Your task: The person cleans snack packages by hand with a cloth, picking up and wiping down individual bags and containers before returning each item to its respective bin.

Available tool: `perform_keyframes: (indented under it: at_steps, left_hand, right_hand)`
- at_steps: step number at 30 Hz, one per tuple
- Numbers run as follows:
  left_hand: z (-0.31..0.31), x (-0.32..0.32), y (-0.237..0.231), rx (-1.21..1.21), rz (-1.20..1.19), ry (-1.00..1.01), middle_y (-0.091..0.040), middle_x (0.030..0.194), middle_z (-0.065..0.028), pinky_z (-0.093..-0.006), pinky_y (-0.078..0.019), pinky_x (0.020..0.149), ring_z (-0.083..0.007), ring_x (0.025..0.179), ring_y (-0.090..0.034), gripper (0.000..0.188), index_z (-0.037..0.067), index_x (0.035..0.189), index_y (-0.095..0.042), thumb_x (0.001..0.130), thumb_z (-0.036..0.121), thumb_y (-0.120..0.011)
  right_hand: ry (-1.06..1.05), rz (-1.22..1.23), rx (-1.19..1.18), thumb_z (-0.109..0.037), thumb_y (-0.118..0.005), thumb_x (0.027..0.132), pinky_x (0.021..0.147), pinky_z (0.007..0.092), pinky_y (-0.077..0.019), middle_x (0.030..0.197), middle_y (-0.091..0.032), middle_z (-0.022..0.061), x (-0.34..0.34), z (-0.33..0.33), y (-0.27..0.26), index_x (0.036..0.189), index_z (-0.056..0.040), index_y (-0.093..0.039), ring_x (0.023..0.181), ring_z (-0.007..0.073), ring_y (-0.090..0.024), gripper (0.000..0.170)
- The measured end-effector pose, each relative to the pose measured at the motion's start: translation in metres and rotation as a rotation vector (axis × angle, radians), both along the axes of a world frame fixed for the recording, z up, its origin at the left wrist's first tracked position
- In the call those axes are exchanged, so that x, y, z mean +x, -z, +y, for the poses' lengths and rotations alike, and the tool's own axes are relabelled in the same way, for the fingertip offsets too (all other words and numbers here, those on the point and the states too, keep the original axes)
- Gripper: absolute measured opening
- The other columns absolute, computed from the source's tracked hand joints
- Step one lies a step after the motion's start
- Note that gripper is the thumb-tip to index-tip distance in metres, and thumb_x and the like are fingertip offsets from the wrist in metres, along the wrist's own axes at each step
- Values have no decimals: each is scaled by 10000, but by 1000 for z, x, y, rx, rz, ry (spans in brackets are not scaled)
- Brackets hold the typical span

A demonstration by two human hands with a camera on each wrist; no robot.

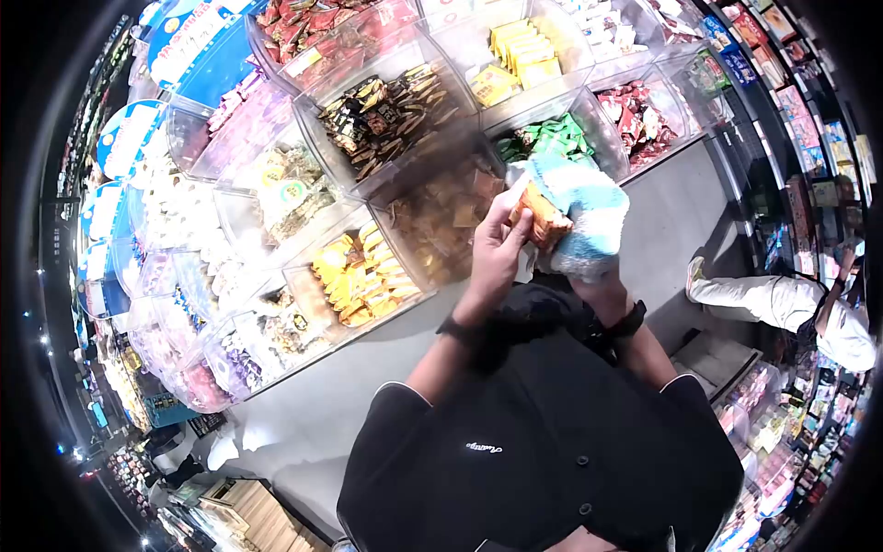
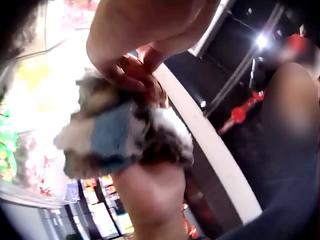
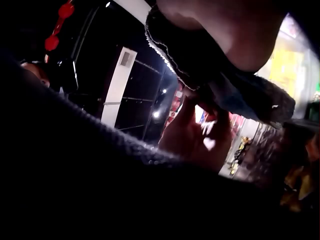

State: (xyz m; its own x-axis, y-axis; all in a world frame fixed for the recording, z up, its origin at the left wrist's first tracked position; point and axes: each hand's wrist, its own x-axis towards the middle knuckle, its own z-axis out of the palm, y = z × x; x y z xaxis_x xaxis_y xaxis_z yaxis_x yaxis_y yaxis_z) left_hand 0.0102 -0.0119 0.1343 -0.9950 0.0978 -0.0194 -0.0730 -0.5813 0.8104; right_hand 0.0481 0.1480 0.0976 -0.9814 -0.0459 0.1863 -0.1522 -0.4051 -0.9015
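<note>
My left hand (image 1: 499, 247) pinches an orange-brown snack packet (image 1: 544, 221) between thumb and fingers. Right beside that packet is a fuzzy blue-and-white cloth (image 1: 596, 213), bunched over my right hand (image 1: 600, 289), which holds it from below. Most of the right hand's fingers are hidden under the cloth. In the left wrist view, the cloth (image 2: 112, 132) lies between the two hands, with the left fingers right at its upper edge. Dark folds of the same cloth (image 3: 200, 55) hang from the right hand in the right wrist view.
Clear bins of wrapped snacks fill the display ahead: black packets (image 1: 382, 115), yellow packets (image 1: 363, 276), green packets (image 1: 556, 138), red packets (image 1: 639, 120). A brown bin (image 1: 441, 216) sits nearest the hands. At right, a person in pale trousers (image 1: 759, 299) is beside stocked shelves (image 1: 800, 129).
</note>
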Motion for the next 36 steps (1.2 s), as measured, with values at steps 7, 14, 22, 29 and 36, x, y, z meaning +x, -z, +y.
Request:
perform_keyframes:
  at_steps: [7,14,22,29,36]
  left_hand:
    - [-1,-6,-3,-681,568,-83,-349,1418,-258,-436,-268,1076,-383,1301,-361,801,-45,1411,-299,852,423,-629]
    - [8,-1,-10,-547,471,-168,-406,1353,-229,-343,-384,977,-263,1204,-458,616,-29,1310,-272,870,197,-639]
    - [-3,-10,-26,114,-25,107,-503,1180,-86,-284,-408,971,-150,1151,-498,351,-5,1256,-426,981,210,-460]
    - [14,-17,-12,-148,198,-291,-469,992,-32,-211,-429,723,-82,831,-490,191,25,1072,-538,883,13,-566]
    - [11,-9,-21,-629,429,-300,-521,1116,-160,-325,-447,849,-257,976,-539,401,-23,1136,-607,832,237,-642]
  right_hand:
    - [21,6,139,-32,-655,815,956,342,-439,1247,-513,92,-14,-16,-26,1315,-25,-390,1138,188,-519,565]
    - [198,330,738,-284,-540,921,883,382,-489,1167,-557,110,-25,-6,-30,1259,-39,-455,1044,245,-572,425]
    - [-95,-139,-543,-300,-502,945,950,395,-458,1263,-502,118,-29,-8,-47,1353,-58,-359,1147,241,-522,495]
    - [-17,20,-42,-332,-487,949,998,406,-414,1281,-489,90,-24,-4,-45,1343,-69,-377,1175,236,-497,487]
    - [59,-22,116,-358,-492,945,958,418,-447,1259,-506,90,-27,-3,-21,1312,-65,-405,1154,244,-513,478]
